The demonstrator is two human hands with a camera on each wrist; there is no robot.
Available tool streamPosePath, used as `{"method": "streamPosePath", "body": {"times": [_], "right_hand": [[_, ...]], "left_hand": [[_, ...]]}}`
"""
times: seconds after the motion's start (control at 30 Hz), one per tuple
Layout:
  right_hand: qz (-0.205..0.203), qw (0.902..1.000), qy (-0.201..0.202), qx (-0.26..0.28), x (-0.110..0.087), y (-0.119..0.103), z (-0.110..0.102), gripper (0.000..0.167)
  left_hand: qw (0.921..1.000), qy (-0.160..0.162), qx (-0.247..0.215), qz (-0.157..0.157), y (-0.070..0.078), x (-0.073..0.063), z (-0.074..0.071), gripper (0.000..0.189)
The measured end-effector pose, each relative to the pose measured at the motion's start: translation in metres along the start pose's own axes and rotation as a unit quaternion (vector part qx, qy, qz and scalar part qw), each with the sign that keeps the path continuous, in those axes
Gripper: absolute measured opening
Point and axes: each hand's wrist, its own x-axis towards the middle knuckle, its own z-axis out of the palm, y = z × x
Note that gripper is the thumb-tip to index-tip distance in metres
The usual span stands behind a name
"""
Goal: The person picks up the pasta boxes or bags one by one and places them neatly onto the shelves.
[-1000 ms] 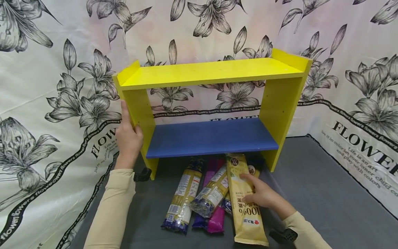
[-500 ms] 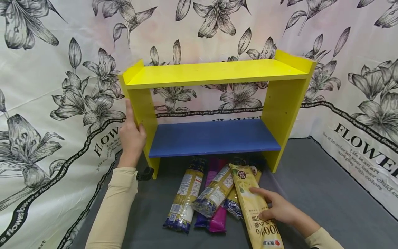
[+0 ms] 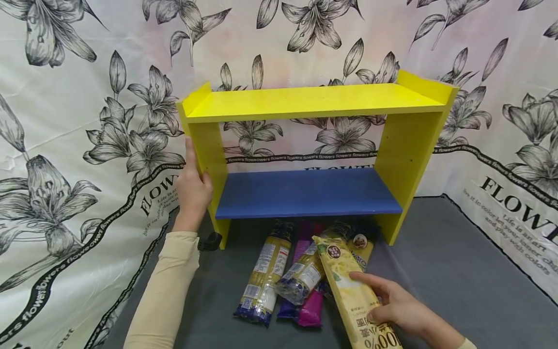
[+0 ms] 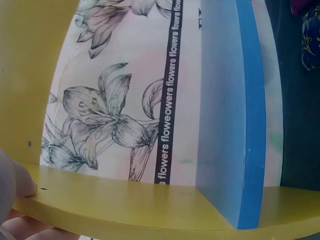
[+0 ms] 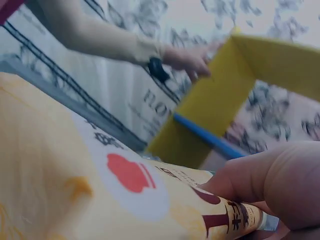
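Note:
My left hand [image 3: 193, 189] grips the left side panel of a yellow shelf unit [image 3: 314, 102] with a blue middle board [image 3: 305, 194]. In the left wrist view, the thumb [image 4: 22, 182] lies on one face of the panel and fingers [image 4: 37, 230] on the other. My right hand [image 3: 401, 305] holds a long yellow noodle packet [image 3: 344, 286], thumb and fingers across its width. That packet slants in front of the shelf, its far end over other packs; its near end runs out of the head view. The right wrist view shows its printed face [image 5: 75, 165] close up.
Under and before the shelf lie a spaghetti pack [image 3: 266, 276] at left, a second clear-ended pack [image 3: 305, 278] across a magenta packet [image 3: 311, 308], and another gold pack [image 3: 361, 249] at right. The grey tabletop [image 3: 471, 271] meets a flower-printed cloth backdrop [image 3: 109, 145].
My right hand has drawn the yellow noodle packet back from the shelf and slanted it, its near end now lower right. The left hand keeps its grip; the head view has shifted slightly.

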Motion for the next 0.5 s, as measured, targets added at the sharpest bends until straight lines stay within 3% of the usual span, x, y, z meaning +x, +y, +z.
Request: {"method": "streamPosePath", "body": {"times": [0.17,0.5], "right_hand": [[-0.013,0.9992,-0.038,0.0,0.009,-0.035,0.019,0.081],[-0.087,0.9871,-0.124,-0.051,0.02,-0.158,0.038,0.084]], "left_hand": [[1.0,-0.004,-0.005,-0.001,0.003,0.0,0.002,0.078],[1.0,-0.002,-0.006,0.005,0.0,0.001,0.0,0.078]]}}
